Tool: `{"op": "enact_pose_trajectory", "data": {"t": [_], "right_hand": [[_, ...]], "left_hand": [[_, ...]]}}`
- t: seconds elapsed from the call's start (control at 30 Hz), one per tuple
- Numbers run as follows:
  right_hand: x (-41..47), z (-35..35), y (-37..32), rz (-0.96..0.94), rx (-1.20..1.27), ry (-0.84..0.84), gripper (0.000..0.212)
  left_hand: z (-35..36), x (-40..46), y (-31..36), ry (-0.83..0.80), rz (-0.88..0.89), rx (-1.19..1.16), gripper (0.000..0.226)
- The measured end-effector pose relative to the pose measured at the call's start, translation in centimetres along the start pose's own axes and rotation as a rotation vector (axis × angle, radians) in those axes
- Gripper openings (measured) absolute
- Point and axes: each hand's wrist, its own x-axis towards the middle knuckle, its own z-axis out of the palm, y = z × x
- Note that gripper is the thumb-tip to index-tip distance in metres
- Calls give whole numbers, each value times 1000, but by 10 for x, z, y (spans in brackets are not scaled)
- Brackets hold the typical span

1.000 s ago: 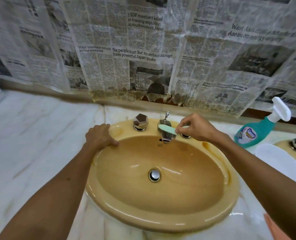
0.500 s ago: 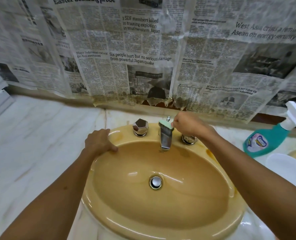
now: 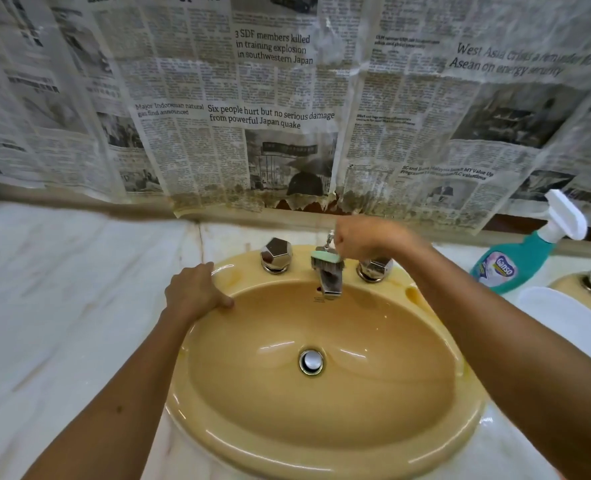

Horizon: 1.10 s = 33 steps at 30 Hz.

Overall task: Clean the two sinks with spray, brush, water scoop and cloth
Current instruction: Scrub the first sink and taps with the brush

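Fingers [image 3: 347,249] of right hand [image 3: 363,239] curl round the green brush [image 3: 327,259], bristles on the tap spout [image 3: 331,282].
We note the left hand [image 3: 195,292] gripping the rim of the yellow sink [image 3: 321,455], thumb inside; spray bottle [image 3: 515,261] and white scoop [image 3: 564,317] lie right on the table [image 3: 62,306].
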Motion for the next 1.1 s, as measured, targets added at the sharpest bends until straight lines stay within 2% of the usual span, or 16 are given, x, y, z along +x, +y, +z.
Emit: {"op": "enact_pose_trajectory", "data": {"t": [0.13,0.33,0.43,0.53,0.7,0.87,0.93,1.1], "right_hand": [[-3,8,-2,150,91,73,19],[-16,-2,-7,239,170,-74,27],[11,7,-9,293,219,12,17],[36,15,-6,320,319,67,23],[19,2,32,307,420,-88,23],[25,53,35,387,590,94,18],[28,68,32,404,636,137,23],[-3,89,47,401,1166,89,21]], "left_hand": [[-12,6,16,-63,81,168,63],[-5,24,49,-86,157,207,63],[0,26,55,-41,145,232,60],[1,27,52,-21,138,237,60],[3,28,48,5,167,200,63],[1,28,49,-8,156,216,59],[2,30,50,-9,155,228,59],[5,35,52,-10,175,273,66]]}}
